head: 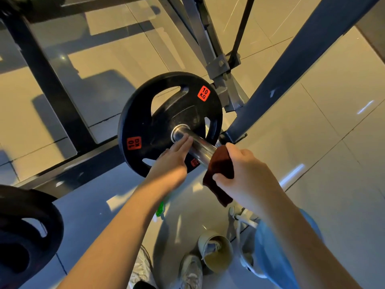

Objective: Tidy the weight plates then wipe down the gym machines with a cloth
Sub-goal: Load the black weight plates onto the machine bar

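Note:
A black 10 kg weight plate with orange labels sits on a chrome bar sleeve of a gym machine. My left hand lies flat against the plate's face beside the sleeve, fingers straight. My right hand grips a dark brown cloth wrapped around the near end of the sleeve. Another black plate shows at the lower left edge.
Dark machine frame beams cross the tiled floor on the right, and another frame runs on the left. My shoes are below, with a green and white spray bottle partly hidden under my left forearm.

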The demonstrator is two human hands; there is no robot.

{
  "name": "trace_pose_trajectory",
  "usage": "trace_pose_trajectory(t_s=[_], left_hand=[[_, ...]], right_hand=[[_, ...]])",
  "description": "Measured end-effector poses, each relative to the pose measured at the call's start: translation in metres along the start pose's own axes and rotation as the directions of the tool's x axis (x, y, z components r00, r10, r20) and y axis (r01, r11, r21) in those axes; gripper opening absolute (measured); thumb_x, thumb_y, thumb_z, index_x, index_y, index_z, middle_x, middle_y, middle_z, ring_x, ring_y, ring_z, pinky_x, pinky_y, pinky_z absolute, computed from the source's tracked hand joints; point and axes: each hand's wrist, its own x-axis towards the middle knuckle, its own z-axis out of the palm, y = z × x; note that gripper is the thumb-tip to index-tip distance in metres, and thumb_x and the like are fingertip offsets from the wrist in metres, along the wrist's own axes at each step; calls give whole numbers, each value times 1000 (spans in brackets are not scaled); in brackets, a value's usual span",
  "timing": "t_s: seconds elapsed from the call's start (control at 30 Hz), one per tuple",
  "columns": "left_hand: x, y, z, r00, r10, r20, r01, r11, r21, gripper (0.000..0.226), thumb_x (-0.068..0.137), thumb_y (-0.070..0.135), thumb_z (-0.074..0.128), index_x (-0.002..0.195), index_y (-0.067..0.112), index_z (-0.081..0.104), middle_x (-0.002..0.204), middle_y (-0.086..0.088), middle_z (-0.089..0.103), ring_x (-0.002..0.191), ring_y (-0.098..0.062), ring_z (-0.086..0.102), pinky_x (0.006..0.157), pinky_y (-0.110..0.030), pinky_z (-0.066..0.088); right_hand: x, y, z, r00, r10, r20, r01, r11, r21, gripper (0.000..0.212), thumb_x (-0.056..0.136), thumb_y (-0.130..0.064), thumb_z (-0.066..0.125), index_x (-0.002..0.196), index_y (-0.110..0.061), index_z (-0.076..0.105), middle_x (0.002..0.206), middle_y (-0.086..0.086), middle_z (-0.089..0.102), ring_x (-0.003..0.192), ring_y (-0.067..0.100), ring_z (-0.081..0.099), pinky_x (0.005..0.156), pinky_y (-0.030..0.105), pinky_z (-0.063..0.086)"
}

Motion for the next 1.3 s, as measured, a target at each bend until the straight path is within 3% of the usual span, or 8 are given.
trace_pose_trajectory(t_s=[0.13, 0.23, 0.4, 0.53, 0.67, 1.0, 1.1, 1.3], left_hand=[[1, -1, -5, 1000, 6, -2, -6, 997, 76, 63, 101, 12, 39, 153, 30, 8, 162, 11, 0, 148, -14, 5, 121, -40, 9], [0, -4, -9, 999, 7, -49, 0, 991, 133, 57, 103, 21, 36, 153, 31, 10, 161, 9, 6, 149, -14, -3, 121, -40, 1], [-10, -19, -16, 971, 69, -231, 7, 949, 314, 62, 101, 25, 42, 154, 22, 10, 162, 5, 8, 149, -20, -3, 119, -41, 3], [-12, -45, -18, 949, 124, -292, 12, 906, 424, 67, 89, 14, 61, 149, 11, 31, 158, -6, 25, 148, -28, 14, 117, -47, 12], [-16, -65, -17, 935, 188, -301, 4, 841, 541, 70, 72, 8, 72, 138, 4, 49, 148, -12, 43, 140, -31, 36, 111, -52, 34], [-21, -83, -19, 949, 206, -240, 29, 699, 715, 65, 88, 20, 47, 150, 10, 30, 160, -6, 19, 149, -23, 12, 120, -43, 13], [-20, -85, -17, 961, 176, -214, 44, 666, 744, 68, 98, 25, 36, 154, 13, 1, 162, -4, -10, 148, -22, -13, 121, -43, 0], [-22, -82, -21, 963, 178, -203, 32, 674, 738, 66, 98, 24, 34, 154, 13, 1, 162, -4, -12, 147, -22, -16, 121, -43, -3]], right_hand=[[21, -13, 1, 999, -34, -15, 30, 980, -195, 58, 92, -56, 50, 134, -17, 41, 121, 5, 59, 105, 23, 61, 82, 26, 51], [50, -30, 1, 976, 130, 175, -112, 988, -109, 53, 92, -48, 56, 132, -15, 40, 121, 10, 55, 111, 28, 57, 86, 34, 49], [27, -35, 25, 980, 24, -198, -102, 913, -394, 65, 61, -41, 84, 111, -5, 66, 81, 11, 62, 65, 24, 59, 51, 27, 46], [82, -60, 37, 984, 155, 85, -107, 907, -408, 77, 92, -30, 65, 146, 3, 21, 129, 24, 44, 111, 36, 50, 85, 45, 52], [122, -81, 60, 989, 149, -3, -131, 864, -486, 60, 97, -30, 57, 141, 6, 35, 127, 25, 51, 112, 38, 55, 89, 47, 52], [125, -83, 63, 997, 28, -66, -53, 905, -422, 39, 100, -26, 53, 125, 4, 52, 114, 19, 58, 103, 33, 60, 84, 38, 54], [112, -84, 54, 998, -26, -63, -3, 909, -417, 35, 101, -14, 47, 133, -1, 45, 120, 21, 57, 107, 36, 59, 82, 38, 52], [86, -79, 40, 994, -105, 43, 113, 912, -395, 48, 99, -18, 51, 143, -11, 35, 135, 17, 49, 120, 35, 51, 93, 40, 48]])
